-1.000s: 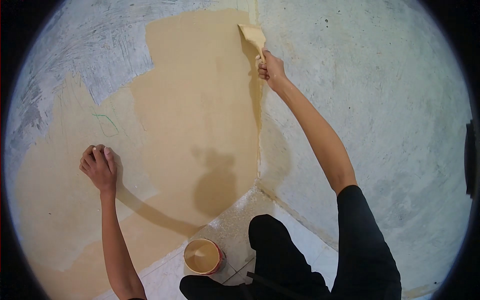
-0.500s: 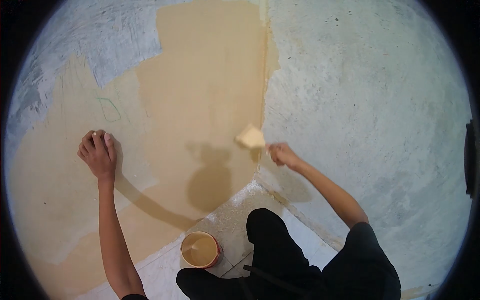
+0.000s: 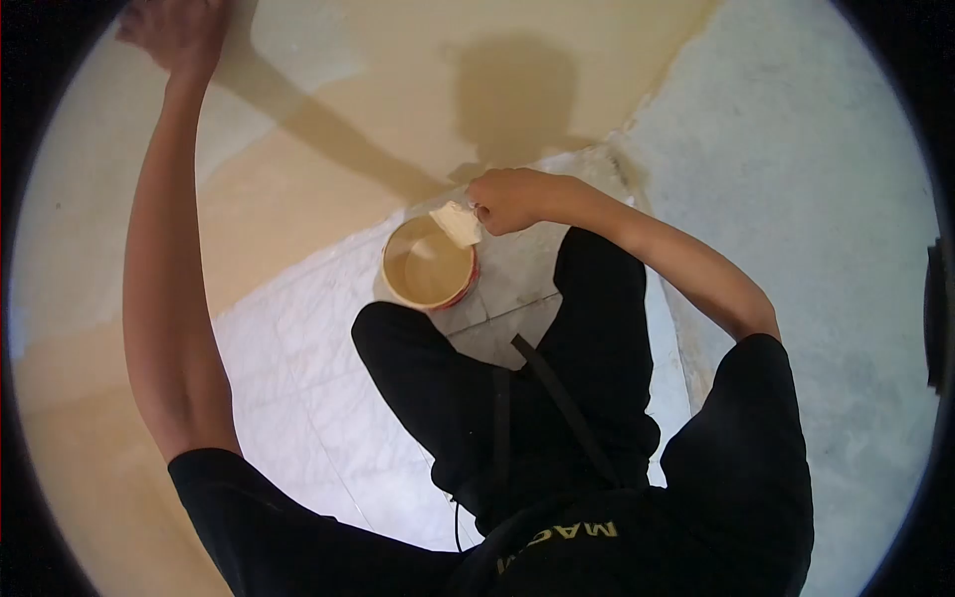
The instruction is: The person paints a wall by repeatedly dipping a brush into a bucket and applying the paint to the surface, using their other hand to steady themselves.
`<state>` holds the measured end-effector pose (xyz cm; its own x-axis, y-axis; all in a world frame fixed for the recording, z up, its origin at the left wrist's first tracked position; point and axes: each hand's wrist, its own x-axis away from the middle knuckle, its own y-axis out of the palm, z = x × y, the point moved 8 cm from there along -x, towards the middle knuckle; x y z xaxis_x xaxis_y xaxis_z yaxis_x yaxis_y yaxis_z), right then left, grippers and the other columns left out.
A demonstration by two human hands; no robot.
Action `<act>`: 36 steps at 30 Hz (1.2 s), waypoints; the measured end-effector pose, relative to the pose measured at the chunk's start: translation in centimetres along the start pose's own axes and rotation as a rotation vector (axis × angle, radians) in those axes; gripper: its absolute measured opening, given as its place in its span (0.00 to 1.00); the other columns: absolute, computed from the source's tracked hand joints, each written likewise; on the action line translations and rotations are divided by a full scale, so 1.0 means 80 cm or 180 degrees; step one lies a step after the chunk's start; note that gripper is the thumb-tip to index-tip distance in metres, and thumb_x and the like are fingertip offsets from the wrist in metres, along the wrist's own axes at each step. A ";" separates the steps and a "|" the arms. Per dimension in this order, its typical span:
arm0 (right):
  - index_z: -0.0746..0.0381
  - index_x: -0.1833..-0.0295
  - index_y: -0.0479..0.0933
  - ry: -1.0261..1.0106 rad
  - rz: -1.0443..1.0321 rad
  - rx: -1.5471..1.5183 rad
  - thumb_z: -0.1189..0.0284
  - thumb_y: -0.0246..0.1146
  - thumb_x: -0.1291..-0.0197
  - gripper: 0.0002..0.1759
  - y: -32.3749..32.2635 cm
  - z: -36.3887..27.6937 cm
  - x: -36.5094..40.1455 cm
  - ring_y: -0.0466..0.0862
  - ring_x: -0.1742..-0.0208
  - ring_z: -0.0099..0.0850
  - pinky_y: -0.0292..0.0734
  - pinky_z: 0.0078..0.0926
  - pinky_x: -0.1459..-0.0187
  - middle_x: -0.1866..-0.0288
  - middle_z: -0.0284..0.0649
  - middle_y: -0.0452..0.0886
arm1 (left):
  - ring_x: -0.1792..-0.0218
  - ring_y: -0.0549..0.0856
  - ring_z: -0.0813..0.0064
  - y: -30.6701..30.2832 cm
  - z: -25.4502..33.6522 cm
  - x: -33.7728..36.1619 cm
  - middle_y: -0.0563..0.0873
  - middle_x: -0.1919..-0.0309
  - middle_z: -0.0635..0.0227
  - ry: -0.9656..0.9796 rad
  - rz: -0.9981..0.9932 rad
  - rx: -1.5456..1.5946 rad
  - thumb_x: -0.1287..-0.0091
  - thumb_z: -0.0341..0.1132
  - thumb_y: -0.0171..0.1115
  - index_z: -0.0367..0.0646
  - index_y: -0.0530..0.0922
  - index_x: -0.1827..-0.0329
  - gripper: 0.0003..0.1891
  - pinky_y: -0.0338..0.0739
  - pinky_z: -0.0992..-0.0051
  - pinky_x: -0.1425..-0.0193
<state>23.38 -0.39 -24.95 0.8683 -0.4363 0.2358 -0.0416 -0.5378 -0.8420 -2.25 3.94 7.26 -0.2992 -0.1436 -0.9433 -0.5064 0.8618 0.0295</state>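
Note:
My right hand (image 3: pixel 512 200) is closed around the handle of a brush (image 3: pixel 457 224), whose cream-coated head is over the right rim of a round bucket (image 3: pixel 389 261). Pale yellowish paint (image 3: pixel 434 267) lies inside the bucket, which stands on the floor by my knee. At the upper left, my left hand (image 3: pixel 179 30) rests against the painted wall (image 3: pixel 398 99) with its fingers apart and nothing in it; the top edge of the view cuts part of it off.
A grey, unpainted wall (image 3: pixel 796 199) rises on the right and meets the painted one at a corner. White tiles (image 3: pixel 288 398) cover the floor. My bent knees (image 3: pixel 398 343) are close to the bucket, and shadows fall on the painted wall.
The view has tilted down. My right hand has brought the brush from the wall corner down to the bucket. My left hand stays at the wall, now higher in view.

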 end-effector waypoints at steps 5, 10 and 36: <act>0.71 0.58 0.82 0.0080 -0.0757 0.0201 0.70 0.66 0.57 0.19 0.051 -0.018 -0.055 0.86 0.59 0.52 0.81 0.46 0.58 0.60 0.58 0.85 | 0.52 0.74 0.50 -0.021 0.026 -0.011 0.73 0.63 0.46 -0.0285 0.0262 0.1581 0.26 0.67 0.22 0.33 0.72 0.60 0.42 0.66 0.48 0.49; 0.68 0.62 0.83 -0.0031 -0.0372 -0.0179 0.71 0.67 0.58 0.16 0.107 -0.021 -0.104 0.87 0.59 0.49 0.82 0.45 0.60 0.62 0.54 0.85 | 0.44 0.72 0.59 -0.032 0.028 0.009 0.75 0.50 0.61 0.0536 0.1340 0.0825 0.25 0.45 0.50 0.46 0.76 0.46 0.15 0.61 0.58 0.37; 0.66 0.58 0.86 0.0404 -0.0672 -0.0030 0.65 0.72 0.57 0.20 0.204 0.012 -0.143 0.88 0.56 0.46 0.82 0.42 0.54 0.57 0.53 0.87 | 0.33 0.71 0.51 -0.005 0.002 0.001 0.78 0.40 0.51 -0.0030 0.0336 0.0519 0.22 0.53 0.43 0.41 0.77 0.39 0.26 0.49 0.50 0.26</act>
<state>13.22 -3.53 -41.87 0.7892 -0.4004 0.4657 0.1292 -0.6331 -0.7632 -1.93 3.64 7.14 -0.3358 -0.0443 -0.9409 -0.3348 0.9393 0.0752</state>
